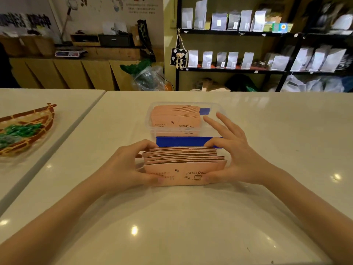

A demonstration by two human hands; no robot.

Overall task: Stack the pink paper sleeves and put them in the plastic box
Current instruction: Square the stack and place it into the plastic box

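Note:
A stack of pink paper sleeves [181, 165] printed with "COFFEE" stands on edge on the white table, held between both hands. My left hand [126, 165] grips its left end with thumb in front. My right hand [233, 159] presses its right end, with the upper fingers spread out above. Just behind stands the clear plastic box [152, 129] with blue clips [183, 141]; it holds another row of pink sleeves [175, 116] standing upright on the left side. The right part of the box is partly hidden by my right fingers.
A woven basket [28, 129] with green wrapped items lies on the neighbouring table at the left. A gap [63, 134] separates the two white tables. Shelves with pouches stand beyond the table's far edge.

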